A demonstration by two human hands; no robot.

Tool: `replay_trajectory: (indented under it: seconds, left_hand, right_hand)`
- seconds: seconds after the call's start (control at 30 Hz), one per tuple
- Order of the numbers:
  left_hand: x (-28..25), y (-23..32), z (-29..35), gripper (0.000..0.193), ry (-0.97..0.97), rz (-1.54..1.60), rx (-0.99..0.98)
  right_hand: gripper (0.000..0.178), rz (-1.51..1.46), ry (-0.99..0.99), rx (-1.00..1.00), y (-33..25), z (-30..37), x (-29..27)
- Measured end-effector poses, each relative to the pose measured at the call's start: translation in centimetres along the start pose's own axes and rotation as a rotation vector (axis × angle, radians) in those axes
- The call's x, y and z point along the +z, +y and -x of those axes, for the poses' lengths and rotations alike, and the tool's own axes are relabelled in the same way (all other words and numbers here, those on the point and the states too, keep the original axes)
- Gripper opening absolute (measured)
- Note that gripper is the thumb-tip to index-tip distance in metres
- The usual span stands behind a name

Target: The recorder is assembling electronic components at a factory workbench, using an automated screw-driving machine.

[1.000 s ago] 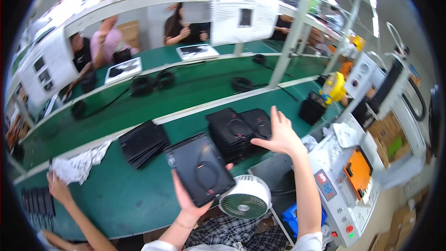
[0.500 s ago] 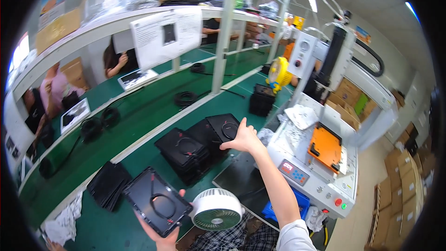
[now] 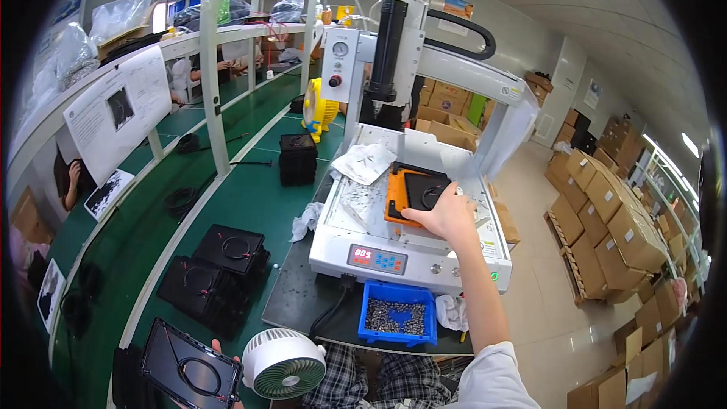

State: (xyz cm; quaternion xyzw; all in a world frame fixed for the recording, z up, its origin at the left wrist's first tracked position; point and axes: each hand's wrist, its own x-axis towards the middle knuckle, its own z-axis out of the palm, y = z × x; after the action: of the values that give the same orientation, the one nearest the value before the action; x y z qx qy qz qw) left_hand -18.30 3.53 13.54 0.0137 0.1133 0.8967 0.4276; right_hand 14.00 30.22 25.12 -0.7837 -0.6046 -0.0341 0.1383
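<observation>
My right hand [image 3: 448, 220] is closed on the edge of a black rectangular housing [image 3: 419, 189], thumb on its near side and fingers at its right. This housing, with a looped black cable, lies over an orange fixture [image 3: 394, 201] on the bed of a white bench machine [image 3: 333, 238]. At lower left my left hand [image 3: 217, 346] grips another black housing [image 3: 170, 367] with a coiled cable and a red-tipped wire inside. That hand is mostly hidden beneath it. Stacks of similar black housings [image 3: 232, 248] stand on the green bench.
A white desk fan [image 3: 284, 363] stands near my lap, and a blue bin [image 3: 397, 341] of small metal parts sits below the machine. A crumpled white cloth [image 3: 365, 163] lies on the machine bed. Behind are a yellow fan [image 3: 319, 110] and another black stack [image 3: 297, 159]. Cartons [image 3: 606, 220] fill the right.
My right hand has gone from the bench stacks to the orange fixture, which now has a black housing over it. My left hand keeps its housing. The view has turned right.
</observation>
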Motion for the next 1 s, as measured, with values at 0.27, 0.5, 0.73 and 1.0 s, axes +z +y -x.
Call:
replay_trajectory:
  seconds: [0.27, 0.5, 0.73, 1.0]
  left_hand:
    - [0.1, -0.7, 0.1, 0.066, -0.298, -0.244, 0.017]
    - [0.4, -1.0, 0.5, 0.067, -0.082, -0.108, 0.034]
    - [0.8, -0.3, 0.9, 0.065, -0.186, -0.124, -0.032]
    - [-0.6, -0.6, 0.5, 0.063, -0.341, -0.101, -0.135]
  right_hand:
    - [0.126, -0.016, -0.122, 0.15, -1.4, -2.9, 3.1]
    - [0.116, 0.025, -0.08, 0.212, -2.4, -4.5, 3.8]
    - [0.093, -0.317, 0.209, -0.142, 3.3, -0.8, 1.7]
    - [0.048, -0.27, 0.522, -0.276, 18.0, 12.1, 4.8]
